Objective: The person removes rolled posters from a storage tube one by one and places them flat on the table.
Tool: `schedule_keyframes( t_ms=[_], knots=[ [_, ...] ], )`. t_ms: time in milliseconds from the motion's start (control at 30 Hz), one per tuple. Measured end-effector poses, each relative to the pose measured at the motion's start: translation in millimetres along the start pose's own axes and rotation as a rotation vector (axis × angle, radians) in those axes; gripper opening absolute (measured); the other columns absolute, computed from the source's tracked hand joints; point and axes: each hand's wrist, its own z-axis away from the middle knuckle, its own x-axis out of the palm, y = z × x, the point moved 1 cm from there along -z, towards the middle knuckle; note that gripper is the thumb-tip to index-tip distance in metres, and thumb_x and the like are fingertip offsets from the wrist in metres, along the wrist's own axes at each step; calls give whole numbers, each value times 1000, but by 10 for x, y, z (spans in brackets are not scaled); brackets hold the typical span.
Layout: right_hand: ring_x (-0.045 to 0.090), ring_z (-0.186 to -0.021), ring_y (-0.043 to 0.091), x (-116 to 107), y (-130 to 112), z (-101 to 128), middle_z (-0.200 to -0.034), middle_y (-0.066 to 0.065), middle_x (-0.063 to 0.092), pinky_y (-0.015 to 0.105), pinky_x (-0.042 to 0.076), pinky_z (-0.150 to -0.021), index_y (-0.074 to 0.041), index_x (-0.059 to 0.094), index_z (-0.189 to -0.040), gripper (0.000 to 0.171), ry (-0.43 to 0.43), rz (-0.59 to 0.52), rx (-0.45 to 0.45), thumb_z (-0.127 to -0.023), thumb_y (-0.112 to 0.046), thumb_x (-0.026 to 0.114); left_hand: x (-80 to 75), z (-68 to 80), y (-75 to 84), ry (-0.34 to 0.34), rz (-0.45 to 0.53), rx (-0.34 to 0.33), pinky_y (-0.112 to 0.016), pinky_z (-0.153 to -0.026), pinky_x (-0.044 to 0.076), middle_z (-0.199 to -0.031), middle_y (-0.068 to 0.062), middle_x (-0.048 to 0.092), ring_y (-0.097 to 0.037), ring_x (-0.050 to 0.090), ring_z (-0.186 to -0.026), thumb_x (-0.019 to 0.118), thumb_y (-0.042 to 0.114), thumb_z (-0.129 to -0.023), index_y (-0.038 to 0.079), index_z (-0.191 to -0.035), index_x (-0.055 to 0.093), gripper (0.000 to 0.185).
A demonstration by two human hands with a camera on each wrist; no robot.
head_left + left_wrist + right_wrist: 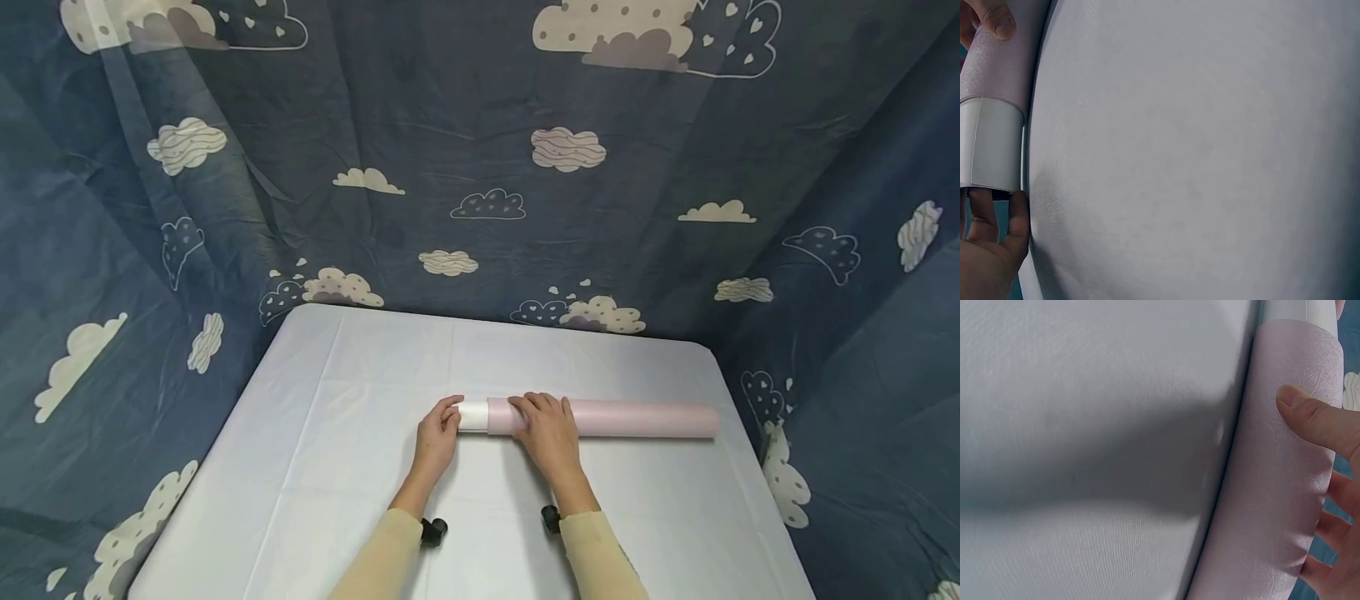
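Observation:
A long pink tube (pixel 645 420) with a crinkled, leather-like surface lies crosswise on the white-covered table. Out of its left end sticks a shorter length of white tube (pixel 473 417), with a lengthwise seam visible in the left wrist view. My left hand (pixel 437 440) holds the white tube at its hollow end; some fingers (pixel 982 212) reach into the opening while the thumb is at the rim. Near the pink tube's left end, my right hand (pixel 550 432) grips it from above, thumb on the near side and fingers over the far side (pixel 1329 531).
The table (pixel 360 500) has a white cloth with fold lines. Dark blue curtains (pixel 450 108) with cloud prints stand around its back and sides. A small black wrist camera (pixel 433 532) is on the left wrist, another (pixel 551 519) on the right.

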Motion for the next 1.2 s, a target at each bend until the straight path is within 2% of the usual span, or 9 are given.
schedule_keyframes(
  t_ms=[600, 833, 1067, 1200],
  knots=[
    [61, -136, 32, -60, 92, 15, -138, 5, 71, 69, 37, -121, -27, 72, -133, 60, 4, -3, 19, -78, -25, 94, -7, 6, 41, -6, 8, -20, -17, -75, 50, -113, -10, 79, -10, 62, -87, 62, 4, -104, 13, -132, 72, 31],
    [61, -136, 32, -69, 148, 15, -138, 6, 71, 70, 36, -121, -26, 72, -133, 60, 4, -1, 29, -77, -24, 94, -13, -2, 45, -6, 16, -10, -17, -72, 49, -111, -10, 78, -9, 60, -82, 62, 4, -105, 12, -132, 72, 31],
    [60, -137, 33, -76, 214, 29, -138, 6, 71, 71, 35, -122, -26, 71, -134, 60, -1, -11, 38, -78, -24, 94, -10, -12, 26, -7, 7, -6, -18, -75, 51, -113, -10, 78, -10, 61, -86, 61, 5, -105, 13, -133, 72, 30],
    [61, -136, 33, -73, 245, 47, -137, 6, 71, 71, 35, -121, -26, 72, -133, 60, 7, -15, 44, -77, -23, 95, -18, -2, 14, -13, 13, 0, -17, -73, 50, -112, -10, 78, -9, 59, -83, 61, 5, -106, 12, -133, 72, 30]
  ],
)
